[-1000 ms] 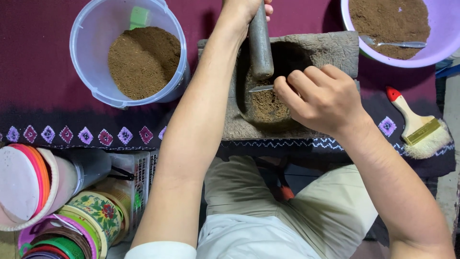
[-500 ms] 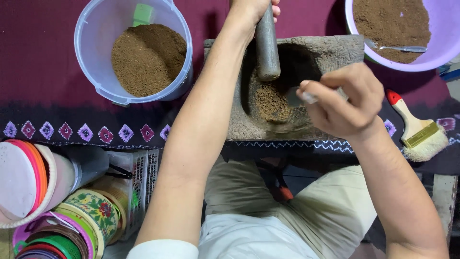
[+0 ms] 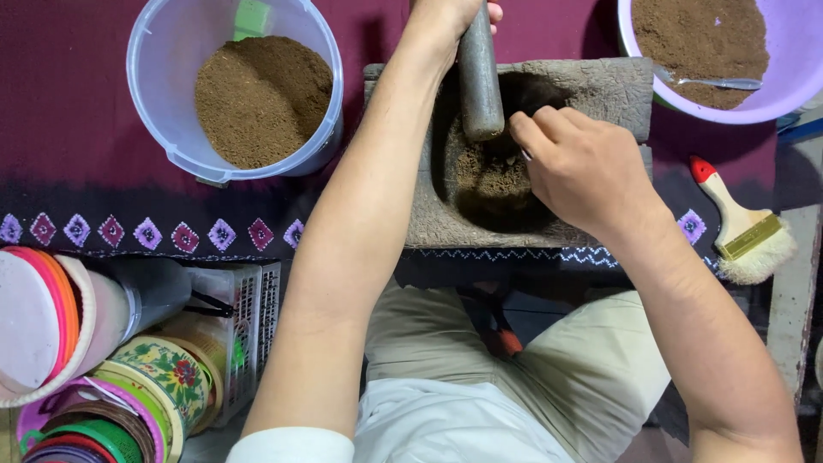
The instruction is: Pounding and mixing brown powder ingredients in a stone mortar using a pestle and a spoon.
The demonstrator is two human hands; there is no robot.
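1. Since the earlier frame, I see the right hand (image 3: 591, 176) has gone back into the stone mortar (image 3: 600, 94); its grip is curled narrow, fingertips in the brown powder (image 3: 489, 176), perhaps on a small tool I cannot make out.
2. Just beyond, the left hand (image 3: 454, 13) holds the pestle (image 3: 478, 77) upright, its end above the powder, giving room.

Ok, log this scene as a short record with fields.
left hand: grips grey pestle, upright in stone mortar
right hand: fingers in mortar bowl, on brown powder
left of mortar: clear bucket holding brown powder
upper right: purple bowl with powder and spoon
right: paintbrush on cloth
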